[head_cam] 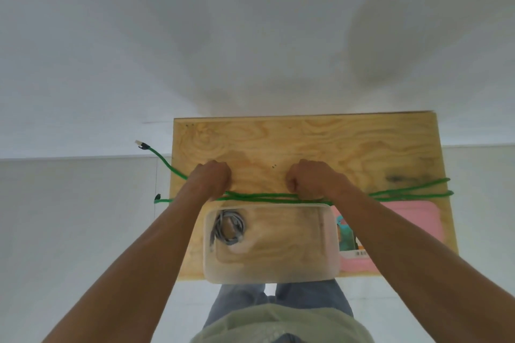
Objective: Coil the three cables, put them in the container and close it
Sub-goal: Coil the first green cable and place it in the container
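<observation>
Now both hands, the left hand (213, 179) and right hand (309, 179), are fisted around the green cable (262, 197) stretched across the counter (278, 142) behind the clear container (271, 273).

One head-worn wide-angle camera looks steeply down from above at the wooden surface (306, 142), close enough that both forearms fill the lower frame, with the wearer's legs and pale floor beneath.

On the table (306, 136), a cable (262, 197) stretches behind the container (331, 253), which holds 1 coiled cable (229, 227).
</observation>
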Tool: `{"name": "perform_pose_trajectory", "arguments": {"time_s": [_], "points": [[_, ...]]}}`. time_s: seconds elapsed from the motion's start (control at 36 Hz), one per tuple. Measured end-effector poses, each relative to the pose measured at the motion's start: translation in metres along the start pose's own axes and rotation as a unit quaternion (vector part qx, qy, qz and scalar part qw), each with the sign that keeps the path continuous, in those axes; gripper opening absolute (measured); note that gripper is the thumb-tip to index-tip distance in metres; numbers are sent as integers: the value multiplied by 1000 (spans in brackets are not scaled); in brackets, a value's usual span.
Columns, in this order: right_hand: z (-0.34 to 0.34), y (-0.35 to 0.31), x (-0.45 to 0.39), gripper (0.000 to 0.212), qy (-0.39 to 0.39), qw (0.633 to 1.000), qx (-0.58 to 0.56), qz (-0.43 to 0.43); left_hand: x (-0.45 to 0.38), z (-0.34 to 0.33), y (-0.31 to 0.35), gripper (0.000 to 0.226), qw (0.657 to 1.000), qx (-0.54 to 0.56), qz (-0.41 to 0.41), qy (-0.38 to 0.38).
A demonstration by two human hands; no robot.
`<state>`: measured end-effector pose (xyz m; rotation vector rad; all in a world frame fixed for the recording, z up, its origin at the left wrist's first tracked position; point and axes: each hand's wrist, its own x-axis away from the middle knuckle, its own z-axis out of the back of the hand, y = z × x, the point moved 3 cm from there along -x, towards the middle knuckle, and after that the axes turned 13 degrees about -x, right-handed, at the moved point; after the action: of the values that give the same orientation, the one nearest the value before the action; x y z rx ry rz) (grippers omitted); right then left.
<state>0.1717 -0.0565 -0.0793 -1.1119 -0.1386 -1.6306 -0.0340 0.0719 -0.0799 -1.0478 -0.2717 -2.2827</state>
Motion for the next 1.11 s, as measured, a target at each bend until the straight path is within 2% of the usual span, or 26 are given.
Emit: {"name": "perform_pose_trajectory", "arguments": {"time_s": [0.14, 0.25, 0.31, 0.44, 0.56, 0.67, 0.78, 1.03, 1.11], "points": [[5, -5, -1, 27, 72, 995, 68, 29, 4, 10, 4, 24, 999, 34, -36, -9], [23, -10, 2, 26, 137, 988, 57, 33, 5, 15, 10, 26, 999, 36, -19, 11], [34, -14, 4, 27, 183, 981, 52, 40, 5, 18, 8, 23, 997, 74, 1, 31], [63, -25, 9, 33, 321, 946, 31, 24, 13, 38, -12, 9, 969, 211, 36, 125], [88, -56, 22, 34, 418, 907, -13, 55, 30, 64, -25, 19, 936, 268, 41, 227], [114, -100, 42, 35, 502, 851, -101, 116, 52, 78, -32, 20, 872, 377, 53, 306], [132, -141, 65, 32, 549, 803, -153, 175, 75, 92, -35, 22, 800, 471, 68, 364], [155, -192, 116, 24, 571, 704, -336, 256, 144, 134, -45, 25, 643, 598, 15, 478], [158, -196, 131, 26, 570, 694, -356, 258, 170, 150, -47, 23, 580, 659, 5, 479]]}}
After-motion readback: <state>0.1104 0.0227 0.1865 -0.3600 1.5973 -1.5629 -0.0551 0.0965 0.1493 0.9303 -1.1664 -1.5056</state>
